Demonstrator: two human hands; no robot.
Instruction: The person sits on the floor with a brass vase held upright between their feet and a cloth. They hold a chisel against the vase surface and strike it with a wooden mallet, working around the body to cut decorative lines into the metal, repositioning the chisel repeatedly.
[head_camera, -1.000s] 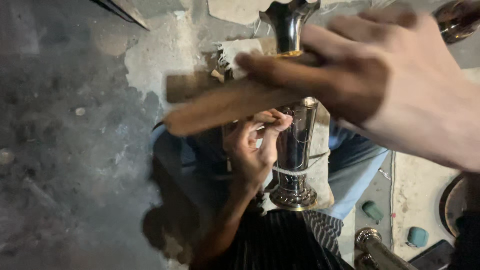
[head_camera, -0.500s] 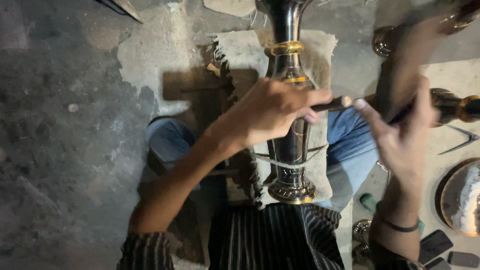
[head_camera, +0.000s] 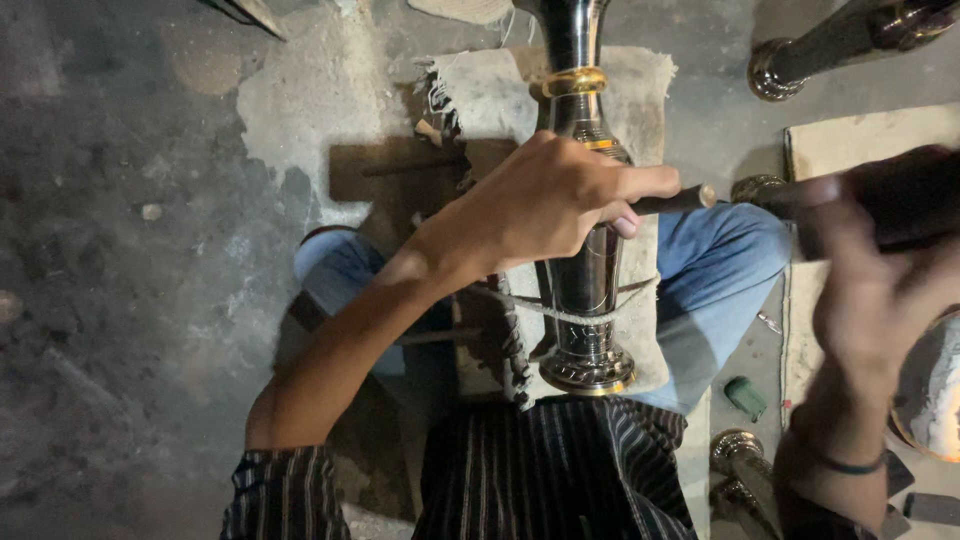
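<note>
A tall dark polished metal vase (head_camera: 585, 290) with gold bands lies along my lap on a frayed cloth (head_camera: 480, 90), tied down by a thin rope (head_camera: 560, 312). My left hand (head_camera: 550, 205) rests over the vase's middle, closed around a slim dark metal punch (head_camera: 680, 198) whose end sticks out to the right. My right hand (head_camera: 870, 290) is blurred at the right edge, gripping a dark wooden mallet (head_camera: 890, 200) raised beside the punch's end and apart from it.
I sit on a rough concrete floor (head_camera: 130, 250) with jeans-clad knees spread. A second dark vase (head_camera: 830, 45) lies at the top right, a shiny round dish (head_camera: 930, 390) at the right edge. A small green object (head_camera: 745, 397) and another metal piece (head_camera: 740, 455) lie by my right leg.
My right hand has swung from in front of the camera out to the right with the mallet. My left hand moved up the vase and now holds the punch against it.
</note>
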